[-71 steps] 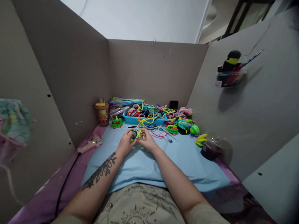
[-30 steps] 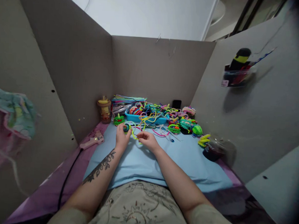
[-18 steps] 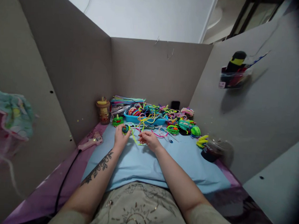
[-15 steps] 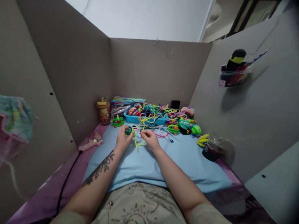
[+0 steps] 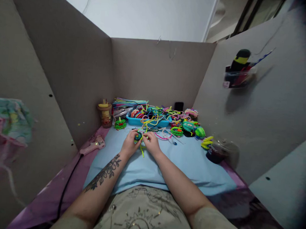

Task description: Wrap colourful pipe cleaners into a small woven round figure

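**Status: coil in hand, tail loose**

I have both hands together above the middle of the blue pad (image 5: 171,165), on its far half.

1. Left hand (image 5: 129,146): closed around a small blue-green coil (image 5: 138,136), which it holds just above the pad.
2. Right hand (image 5: 151,146): meets the coil from the other side, with its fingertips pinched on a yellow-green stem (image 5: 142,150) where the stem joins the coil. The grip is small in this view, but I read both hands as clamped.

Progress, as I judge it from the layout:

- Done: the coil has a compact wound core.
- Left: the stem's free end hangs below the hands toward the pad, not yet wound in.
- One green figure (image 5: 120,124) sits left of the tray (image 5: 163,124). More figures (image 5: 190,128) sit to its right, apart from the hands. They look finished.
- The tray holds a tangle of loose stems.

Nothing else is in hand. A glue gun (image 5: 91,147) lies off the pad's left edge, a jar (image 5: 104,115) stands in the back-left corner, and a dark cup (image 5: 216,153) sits at the right edge.
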`<state>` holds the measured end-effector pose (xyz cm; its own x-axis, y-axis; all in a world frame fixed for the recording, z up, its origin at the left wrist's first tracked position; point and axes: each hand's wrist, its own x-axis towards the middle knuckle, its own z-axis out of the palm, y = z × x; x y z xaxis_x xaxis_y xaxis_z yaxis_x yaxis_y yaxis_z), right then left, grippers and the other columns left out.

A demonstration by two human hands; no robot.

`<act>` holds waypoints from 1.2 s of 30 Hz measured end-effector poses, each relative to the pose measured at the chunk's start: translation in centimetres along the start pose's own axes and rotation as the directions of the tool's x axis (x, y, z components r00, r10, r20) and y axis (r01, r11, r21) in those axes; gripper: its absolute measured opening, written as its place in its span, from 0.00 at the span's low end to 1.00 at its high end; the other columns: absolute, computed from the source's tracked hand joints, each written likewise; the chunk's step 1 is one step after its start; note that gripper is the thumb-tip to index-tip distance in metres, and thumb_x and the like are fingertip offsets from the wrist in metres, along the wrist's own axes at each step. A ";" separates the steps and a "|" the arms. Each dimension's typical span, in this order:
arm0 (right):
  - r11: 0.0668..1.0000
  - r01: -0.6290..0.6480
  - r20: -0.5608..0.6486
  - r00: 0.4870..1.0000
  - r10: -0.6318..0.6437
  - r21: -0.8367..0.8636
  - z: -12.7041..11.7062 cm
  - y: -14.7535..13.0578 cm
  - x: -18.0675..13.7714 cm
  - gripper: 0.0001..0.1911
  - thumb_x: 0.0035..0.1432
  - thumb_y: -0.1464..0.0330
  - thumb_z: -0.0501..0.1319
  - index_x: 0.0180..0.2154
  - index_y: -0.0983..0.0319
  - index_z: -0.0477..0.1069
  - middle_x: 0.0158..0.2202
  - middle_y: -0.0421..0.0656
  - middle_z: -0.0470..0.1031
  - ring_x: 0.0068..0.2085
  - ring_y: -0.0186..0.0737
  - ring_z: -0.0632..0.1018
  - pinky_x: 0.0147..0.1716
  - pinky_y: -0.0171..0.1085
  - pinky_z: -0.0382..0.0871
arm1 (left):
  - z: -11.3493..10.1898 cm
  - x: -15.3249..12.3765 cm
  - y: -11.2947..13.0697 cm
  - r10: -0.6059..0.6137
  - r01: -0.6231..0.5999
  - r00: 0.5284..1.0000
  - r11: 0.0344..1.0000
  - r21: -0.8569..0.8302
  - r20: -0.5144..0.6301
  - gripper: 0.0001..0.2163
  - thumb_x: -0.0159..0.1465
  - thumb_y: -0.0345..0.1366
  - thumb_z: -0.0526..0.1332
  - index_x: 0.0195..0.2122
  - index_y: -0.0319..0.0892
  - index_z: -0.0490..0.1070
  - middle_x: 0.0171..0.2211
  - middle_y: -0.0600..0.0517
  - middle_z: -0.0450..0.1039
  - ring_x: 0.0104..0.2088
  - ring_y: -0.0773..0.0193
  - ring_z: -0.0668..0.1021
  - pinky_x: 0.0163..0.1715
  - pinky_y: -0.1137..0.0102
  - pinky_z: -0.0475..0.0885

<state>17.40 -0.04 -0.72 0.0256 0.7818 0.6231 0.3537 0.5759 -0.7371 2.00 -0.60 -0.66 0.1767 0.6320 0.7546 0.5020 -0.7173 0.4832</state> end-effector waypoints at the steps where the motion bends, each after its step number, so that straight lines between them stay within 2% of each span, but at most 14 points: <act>1: 1.000 0.003 0.012 1.000 -0.003 -0.003 0.0 0.1 0.0 0.07 0.52 0.70 0.58 0.30 0.61 0.75 0.31 0.42 0.71 0.33 0.38 0.72 0.33 0.36 0.67 | 0.1 0.0 -0.1 -0.013 0.013 1.000 1.000 -0.014 0.001 0.11 0.58 0.32 0.62 0.40 0.43 0.63 0.50 0.43 0.68 0.54 0.55 0.71 0.54 0.56 0.66; 4: 1.000 0.016 0.047 0.999 -0.016 -0.015 0.0 0.3 0.0 0.07 0.53 0.71 0.57 0.29 0.61 0.75 0.29 0.41 0.70 0.31 0.37 0.71 0.32 0.36 0.67 | 0.3 0.1 -0.6 -0.073 0.073 0.997 0.995 -0.064 0.008 0.18 0.54 0.31 0.65 0.44 0.42 0.63 0.50 0.43 0.68 0.52 0.54 0.71 0.54 0.55 0.66; 9: 0.999 0.036 0.086 0.996 -0.034 -0.027 -0.1 0.7 0.0 0.08 0.53 0.71 0.57 0.30 0.60 0.75 0.31 0.42 0.71 0.32 0.38 0.72 0.33 0.36 0.67 | 0.3 0.3 -1.3 -0.220 0.224 0.975 0.962 -0.155 0.044 0.30 0.45 0.31 0.70 0.50 0.42 0.63 0.46 0.46 0.68 0.48 0.53 0.72 0.50 0.58 0.67; 14: 0.999 0.042 0.087 0.995 -0.039 -0.027 -0.2 0.9 0.1 0.08 0.53 0.72 0.57 0.29 0.60 0.75 0.31 0.42 0.72 0.34 0.39 0.74 0.36 0.37 0.68 | -0.2 0.2 -1.0 -0.303 0.345 0.935 0.895 -0.281 0.183 0.27 0.51 0.32 0.66 0.53 0.42 0.63 0.29 0.56 0.67 0.30 0.65 0.72 0.34 0.69 0.67; 17: 0.999 0.038 0.078 0.996 -0.035 -0.034 -0.2 0.9 0.1 0.08 0.52 0.72 0.56 0.30 0.61 0.74 0.30 0.42 0.73 0.33 0.39 0.74 0.35 0.37 0.68 | -0.3 0.4 -0.6 -0.310 0.391 0.915 0.837 -0.382 0.256 0.26 0.53 0.32 0.64 0.54 0.41 0.62 0.26 0.58 0.65 0.25 0.68 0.69 0.29 0.72 0.64; 22: 0.997 0.053 0.083 0.995 -0.048 -0.060 -0.4 0.6 0.0 0.07 0.54 0.72 0.55 0.31 0.61 0.72 0.30 0.42 0.74 0.32 0.39 0.74 0.35 0.37 0.68 | -0.3 0.6 -0.2 -0.316 0.455 0.887 0.715 -0.531 0.336 0.27 0.53 0.34 0.66 0.53 0.40 0.60 0.26 0.58 0.67 0.24 0.69 0.70 0.25 0.75 0.62; 31: 0.977 0.177 0.158 0.975 -0.157 -0.121 -0.4 0.4 0.0 0.09 0.58 0.72 0.55 0.28 0.59 0.71 0.30 0.43 0.74 0.36 0.43 0.73 0.40 0.40 0.67 | -0.6 0.7 -0.1 -0.379 0.504 0.861 0.544 -0.671 0.340 0.30 0.49 0.39 0.71 0.50 0.42 0.59 0.27 0.57 0.71 0.25 0.68 0.73 0.27 0.74 0.65; 36: 0.968 0.204 0.117 0.975 -0.188 -0.146 -0.6 0.6 -0.2 0.09 0.60 0.72 0.55 0.35 0.59 0.73 0.34 0.45 0.77 0.39 0.43 0.75 0.42 0.41 0.69 | -0.5 0.9 0.0 -0.421 0.517 0.844 0.476 -0.711 0.332 0.32 0.46 0.40 0.73 0.49 0.42 0.60 0.27 0.56 0.73 0.25 0.68 0.74 0.28 0.74 0.66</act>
<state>18.12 -0.05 -1.14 -0.1514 0.6820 0.7155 0.4839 0.6823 -0.5480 1.70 -0.16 0.25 0.2189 0.9329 0.2859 -0.2720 -0.2230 0.9361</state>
